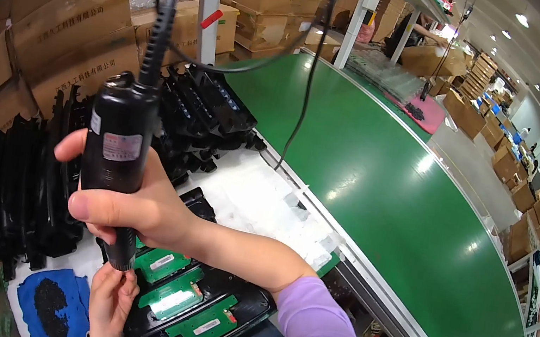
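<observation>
Right fingers (108, 207) grip smooth black driver (114, 167); left fingers (125, 285) bunched at tip—grip unclear; flat green boards (205, 322), rumpled blue cloth (28, 299) nearby.

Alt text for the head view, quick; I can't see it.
The right hand grips a black electric screwdriver pointing down, its lower end by the left hand. Beside them lie black panels bearing green circuit boards, with a blue cloth holding small black pieces at left and a green surface at right.
</observation>
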Demonstrator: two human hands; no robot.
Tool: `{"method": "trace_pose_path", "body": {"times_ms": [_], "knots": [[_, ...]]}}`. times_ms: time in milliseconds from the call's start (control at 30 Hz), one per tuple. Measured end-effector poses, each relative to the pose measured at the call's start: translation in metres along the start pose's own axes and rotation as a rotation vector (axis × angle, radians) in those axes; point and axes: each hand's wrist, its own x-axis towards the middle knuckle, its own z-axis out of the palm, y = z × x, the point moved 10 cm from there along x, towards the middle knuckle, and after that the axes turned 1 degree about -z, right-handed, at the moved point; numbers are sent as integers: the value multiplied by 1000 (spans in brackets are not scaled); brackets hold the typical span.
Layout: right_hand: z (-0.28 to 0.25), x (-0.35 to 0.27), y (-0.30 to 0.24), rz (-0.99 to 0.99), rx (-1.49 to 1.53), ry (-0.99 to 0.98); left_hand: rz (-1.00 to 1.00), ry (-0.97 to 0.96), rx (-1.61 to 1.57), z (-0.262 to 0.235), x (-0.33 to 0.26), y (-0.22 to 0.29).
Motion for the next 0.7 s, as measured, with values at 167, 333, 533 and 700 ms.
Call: {"method": "trace_pose_path", "body": {"times_ms": [167,333,533,700], "knots": [[-23,-2,11,-35,125,69,77,10,10,3,-1,6],[-32,-2,16,-39,147,118,101,25,98,5,-3,12],[-32,-4,19,-29,93,118,112,-7,56,3,-1,11],[-36,-9,12,-84,76,159,133,-6,126,2,0,13]]}}
